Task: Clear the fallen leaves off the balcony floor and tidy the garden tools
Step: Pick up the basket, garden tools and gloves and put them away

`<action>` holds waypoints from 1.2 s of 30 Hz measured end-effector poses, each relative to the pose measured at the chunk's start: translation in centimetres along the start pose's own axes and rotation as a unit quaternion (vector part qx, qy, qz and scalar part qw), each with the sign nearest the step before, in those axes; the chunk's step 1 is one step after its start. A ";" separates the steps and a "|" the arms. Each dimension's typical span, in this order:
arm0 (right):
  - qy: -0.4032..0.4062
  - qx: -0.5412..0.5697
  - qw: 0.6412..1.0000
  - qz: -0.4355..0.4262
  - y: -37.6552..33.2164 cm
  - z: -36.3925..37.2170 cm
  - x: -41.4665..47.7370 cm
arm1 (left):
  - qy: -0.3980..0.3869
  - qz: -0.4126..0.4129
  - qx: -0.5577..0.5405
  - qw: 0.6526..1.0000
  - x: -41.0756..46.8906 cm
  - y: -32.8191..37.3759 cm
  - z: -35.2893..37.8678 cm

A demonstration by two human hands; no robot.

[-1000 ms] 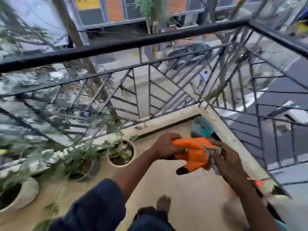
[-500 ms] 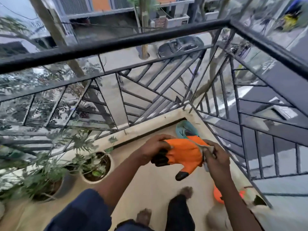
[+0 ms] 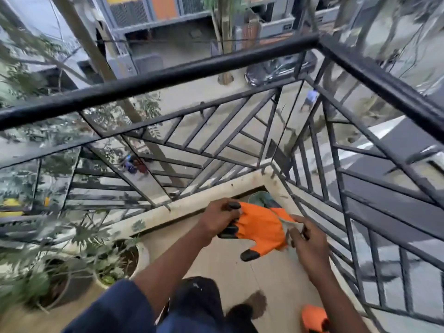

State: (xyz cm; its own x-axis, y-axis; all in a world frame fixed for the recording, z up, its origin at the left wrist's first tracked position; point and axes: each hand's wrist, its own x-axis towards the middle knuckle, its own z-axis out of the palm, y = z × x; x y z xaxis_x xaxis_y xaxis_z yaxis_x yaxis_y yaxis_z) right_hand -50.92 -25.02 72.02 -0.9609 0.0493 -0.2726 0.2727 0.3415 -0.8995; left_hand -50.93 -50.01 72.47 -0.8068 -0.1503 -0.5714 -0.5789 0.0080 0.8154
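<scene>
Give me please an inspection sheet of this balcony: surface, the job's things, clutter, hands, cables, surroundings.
Surface: beige balcony floor; no leaf pile seen.
Job's things: orange glove held up; orange item on the floor, likely the other glove.
Clutter: teal object in the corner, unclear.
Hands: left hand grips the glove's fingers; right hand pinches its cuff.
Cables: nothing seen.
Surroundings: black railing; potted plants; street below.

Head camera, single wide-angle view: faces forward and down; floor [image 3: 276, 282] near, railing [image 3: 168, 75] corner far, street [image 3: 204, 92] beyond and below.
</scene>
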 end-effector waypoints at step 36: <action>-0.077 -0.174 0.949 0.251 42.3 10.7 41.1 | -0.001 -0.205 0.028 0.978 51.4 -23.3 18.0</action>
State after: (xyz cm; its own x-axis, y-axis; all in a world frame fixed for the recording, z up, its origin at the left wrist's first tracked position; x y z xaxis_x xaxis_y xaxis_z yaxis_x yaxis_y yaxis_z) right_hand -78.34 -18.59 19.17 -0.6885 0.1583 -0.7078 0.6356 0.6018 -0.4836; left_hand -81.02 -40.16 22.40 -0.5049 -0.1494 -0.8501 -0.8598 0.0008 0.5106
